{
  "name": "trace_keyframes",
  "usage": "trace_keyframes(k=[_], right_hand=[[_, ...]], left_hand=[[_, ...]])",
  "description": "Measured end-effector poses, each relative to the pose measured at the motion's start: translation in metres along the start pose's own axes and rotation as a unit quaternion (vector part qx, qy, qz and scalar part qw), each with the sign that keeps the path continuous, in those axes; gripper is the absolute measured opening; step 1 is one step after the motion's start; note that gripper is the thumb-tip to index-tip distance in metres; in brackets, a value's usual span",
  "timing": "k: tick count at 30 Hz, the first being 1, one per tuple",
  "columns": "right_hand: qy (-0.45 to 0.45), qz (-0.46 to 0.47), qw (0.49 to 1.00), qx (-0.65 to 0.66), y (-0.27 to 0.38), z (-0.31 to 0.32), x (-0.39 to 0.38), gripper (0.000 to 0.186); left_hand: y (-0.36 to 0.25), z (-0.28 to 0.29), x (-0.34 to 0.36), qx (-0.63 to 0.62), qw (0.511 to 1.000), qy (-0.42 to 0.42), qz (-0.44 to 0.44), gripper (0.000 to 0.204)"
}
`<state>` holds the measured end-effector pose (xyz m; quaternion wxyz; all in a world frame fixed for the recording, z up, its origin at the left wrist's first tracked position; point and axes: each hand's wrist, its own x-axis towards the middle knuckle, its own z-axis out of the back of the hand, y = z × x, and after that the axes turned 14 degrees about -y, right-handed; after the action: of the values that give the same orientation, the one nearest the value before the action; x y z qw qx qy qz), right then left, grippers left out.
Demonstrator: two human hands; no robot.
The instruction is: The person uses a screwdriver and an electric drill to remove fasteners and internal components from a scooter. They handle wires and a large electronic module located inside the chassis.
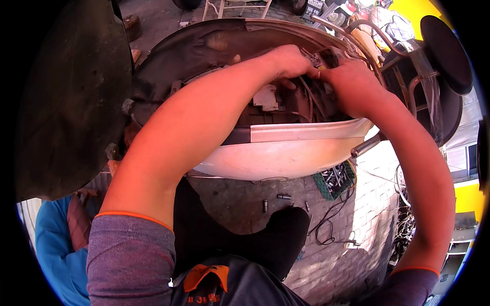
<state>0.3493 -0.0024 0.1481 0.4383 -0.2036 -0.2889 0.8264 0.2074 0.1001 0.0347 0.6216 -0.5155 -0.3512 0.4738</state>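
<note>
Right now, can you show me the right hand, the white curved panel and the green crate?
Right hand (pixel 354 85): head view, on the back of the hand.
White curved panel (pixel 286 157): head view, on its outer face.
Green crate (pixel 323 189): head view, on its left wall.

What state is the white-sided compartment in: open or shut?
Open: the compartment shows a white part inside, with the left hand and right hand reaching in.

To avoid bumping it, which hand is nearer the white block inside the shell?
Left. The left hand is just up-right of the white block; the right hand is farther right.
</note>
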Motion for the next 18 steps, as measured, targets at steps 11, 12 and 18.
trace_keyframes(k=[11, 12, 18], right_hand=[[-0.054, -0.064, 0.995, 0.061, 0.005, -0.005, -0.002, 0.042], [-0.033, -0.084, 0.991, 0.101, 0.002, -0.003, -0.004, 0.042], [-0.064, -0.085, 0.988, 0.108, 0.002, -0.003, -0.01, 0.039]], left_hand=[[0.002, 0.004, 0.003, 0.009, 1.0, -0.006, 0.01, 0.058], [0.0, 0.004, 0.001, 0.0, 1.0, 0.011, 0.001, 0.063], [-0.002, 0.015, -0.007, -0.022, 0.998, 0.06, 0.015, 0.078]])
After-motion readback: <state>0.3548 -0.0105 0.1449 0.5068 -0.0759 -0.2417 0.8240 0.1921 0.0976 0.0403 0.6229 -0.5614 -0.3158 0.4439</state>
